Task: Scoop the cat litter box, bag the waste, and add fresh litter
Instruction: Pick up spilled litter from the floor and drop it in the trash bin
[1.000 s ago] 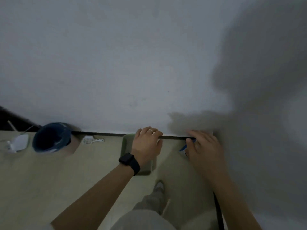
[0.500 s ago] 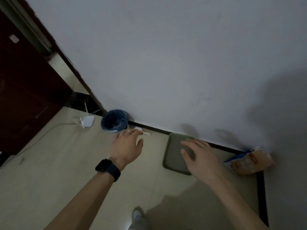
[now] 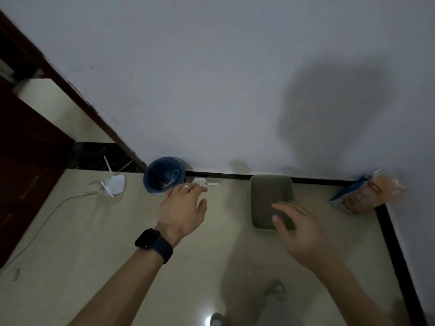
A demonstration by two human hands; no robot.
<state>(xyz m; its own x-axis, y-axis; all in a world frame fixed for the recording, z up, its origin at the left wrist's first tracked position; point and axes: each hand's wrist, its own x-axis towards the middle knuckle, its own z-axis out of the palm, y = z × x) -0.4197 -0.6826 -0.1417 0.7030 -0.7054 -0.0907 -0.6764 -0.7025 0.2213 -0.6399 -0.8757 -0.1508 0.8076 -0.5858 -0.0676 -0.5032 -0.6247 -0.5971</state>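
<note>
Loosely spread, holding nothing: left hand [image 3: 182, 208], right hand [image 3: 303, 234]; litter box [image 3: 270, 191] far edge at baseboard [image 3: 235, 176].

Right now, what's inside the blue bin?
A blue bag lines the bin; something pale and thin shows near its right wall, too dim to identify. The bottom is dark, and the left hand covers part of the near rim.

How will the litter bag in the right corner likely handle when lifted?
The litter bag looks soft and bulging, slumped against the wall, so it probably sags and shifts when lifted. Its fullness suggests it is heavy for its size.
</note>
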